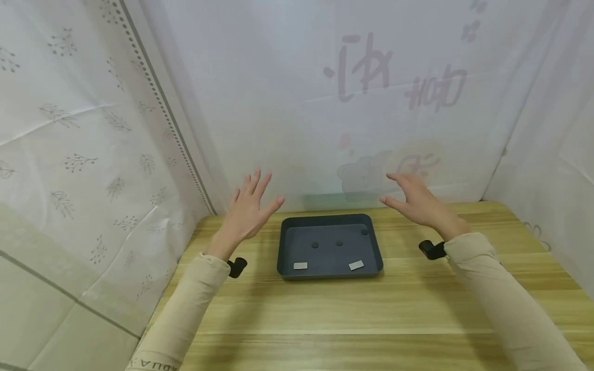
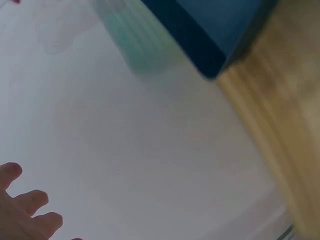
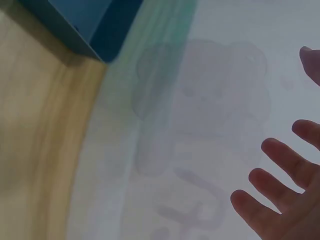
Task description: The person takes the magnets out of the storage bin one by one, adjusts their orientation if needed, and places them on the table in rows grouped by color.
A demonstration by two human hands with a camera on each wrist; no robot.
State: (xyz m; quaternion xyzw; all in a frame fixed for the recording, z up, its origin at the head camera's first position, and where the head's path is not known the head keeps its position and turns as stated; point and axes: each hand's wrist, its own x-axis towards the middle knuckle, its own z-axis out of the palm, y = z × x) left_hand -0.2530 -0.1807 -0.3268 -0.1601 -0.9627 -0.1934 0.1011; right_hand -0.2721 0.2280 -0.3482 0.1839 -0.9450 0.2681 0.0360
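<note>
A dark blue-grey tray (image 1: 329, 278) lies on the wooden table, toward its back edge. Inside it are two small white rectangular pieces (image 1: 300, 266) along the front and three small dark round discs (image 1: 339, 242) farther back. My left hand (image 1: 248, 208) hovers in the air to the tray's left, fingers spread and holding nothing. On the other side, my right hand (image 1: 415, 201) is raised beyond the tray's right edge, thumb apart from the fingers, also holding nothing. In the right wrist view the fingers (image 3: 285, 200) of that hand are spread before the curtain.
The light wood table (image 1: 334, 314) extends in front of the tray. A pale printed curtain (image 1: 287, 113) hangs right behind the table's back edge, and a leaf-patterned one (image 1: 93, 144) hangs on the left. Each wrist carries a black camera mount (image 1: 431, 250).
</note>
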